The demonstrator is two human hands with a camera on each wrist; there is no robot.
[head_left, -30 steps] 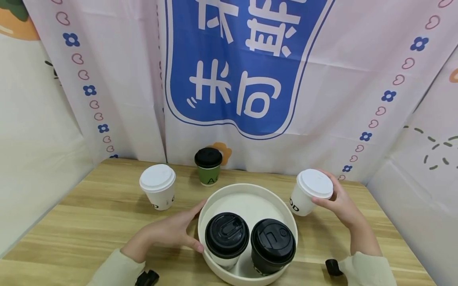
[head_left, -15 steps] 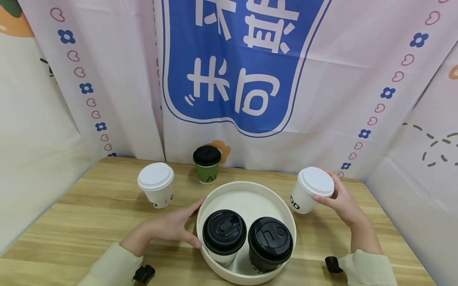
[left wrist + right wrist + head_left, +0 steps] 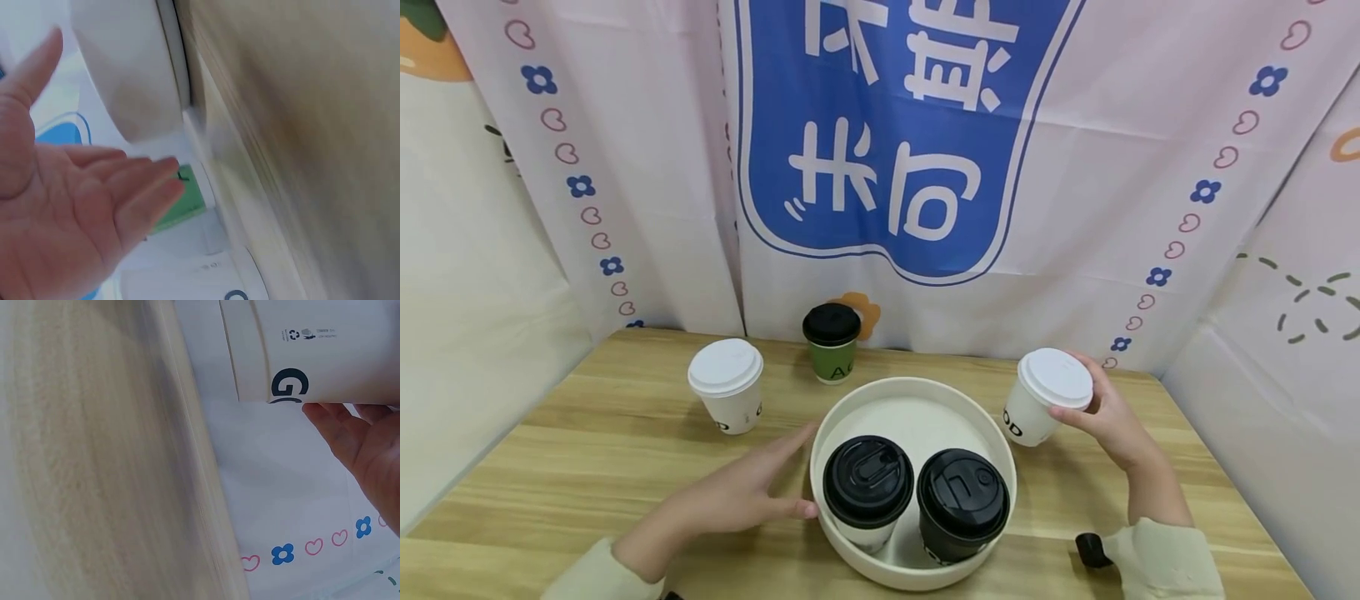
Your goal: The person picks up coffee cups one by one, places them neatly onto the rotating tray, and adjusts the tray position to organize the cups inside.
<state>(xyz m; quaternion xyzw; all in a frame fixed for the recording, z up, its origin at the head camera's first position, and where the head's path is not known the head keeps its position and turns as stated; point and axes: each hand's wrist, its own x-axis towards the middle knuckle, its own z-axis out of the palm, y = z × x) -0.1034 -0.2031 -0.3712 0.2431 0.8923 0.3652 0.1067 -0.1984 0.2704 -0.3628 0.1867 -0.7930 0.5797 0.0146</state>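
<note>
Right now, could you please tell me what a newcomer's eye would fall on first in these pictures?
Most likely the big blue sign with white characters, on the cloth behind the table. Next would probably come the pale cup and the dark cup, both black-lidded, side by side in the near part of the round tray. After that, perhaps the white-lidded cup that the right hand holds beyond the tray's right side.

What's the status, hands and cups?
Right hand grips white cup, raised off table. Left hand beside round tray, contact unclear. Two black-lidded cups occupy tray's near side.
</note>
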